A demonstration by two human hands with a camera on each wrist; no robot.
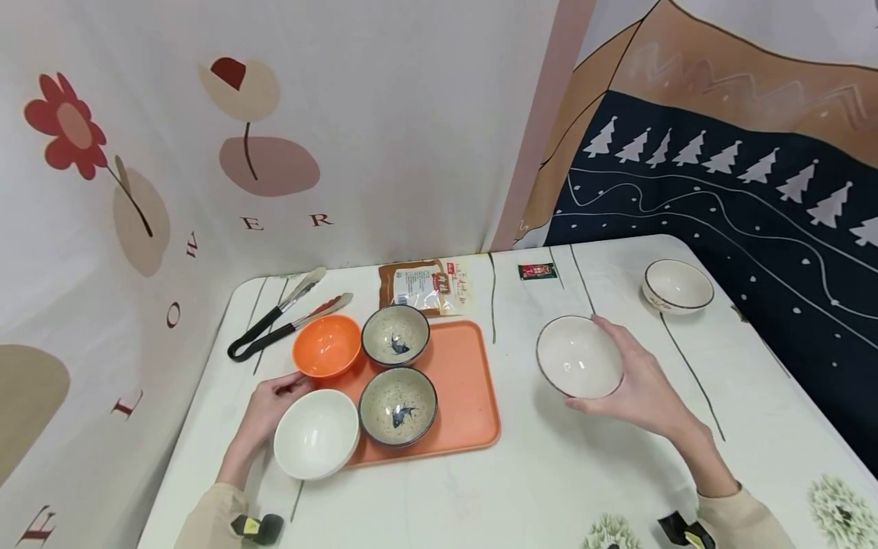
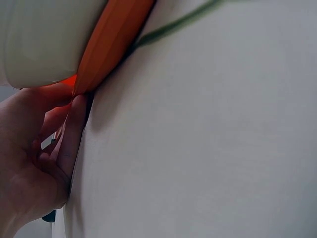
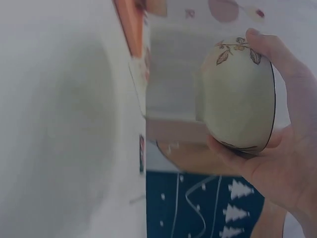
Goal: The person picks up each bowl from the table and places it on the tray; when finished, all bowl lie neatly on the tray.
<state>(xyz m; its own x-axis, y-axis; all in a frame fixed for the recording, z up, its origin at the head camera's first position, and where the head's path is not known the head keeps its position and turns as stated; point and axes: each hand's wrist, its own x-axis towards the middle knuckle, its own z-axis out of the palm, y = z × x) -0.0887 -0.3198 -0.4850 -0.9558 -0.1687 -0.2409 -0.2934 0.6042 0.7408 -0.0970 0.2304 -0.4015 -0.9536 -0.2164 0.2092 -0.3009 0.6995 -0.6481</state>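
Observation:
My right hand (image 1: 638, 381) grips a white bowl (image 1: 579, 357) with a thin dark rim, thumb on one side and fingers on the other. The bowl is held above the table; leaf decoration shows on its outside (image 3: 237, 94) in the right wrist view. At the left edge of the orange tray (image 1: 469, 389), my left hand (image 1: 270, 408) pinches the rim, fingers partly hidden by bowls. A plain white bowl (image 1: 317, 435), an orange bowl (image 1: 327, 347) and two speckled bowls with blue fish, one at the back (image 1: 395, 335) and one in front (image 1: 398, 406), stand on the tray.
Black-handled tongs (image 1: 288, 320) lie left of the tray. Behind it is a brown-and-clear food packet (image 1: 425, 288). A small red-green sachet (image 1: 537, 271) lies farther right, and another dark-rimmed white bowl (image 1: 677, 286) stands near the right table edge. Curtains hang behind the table.

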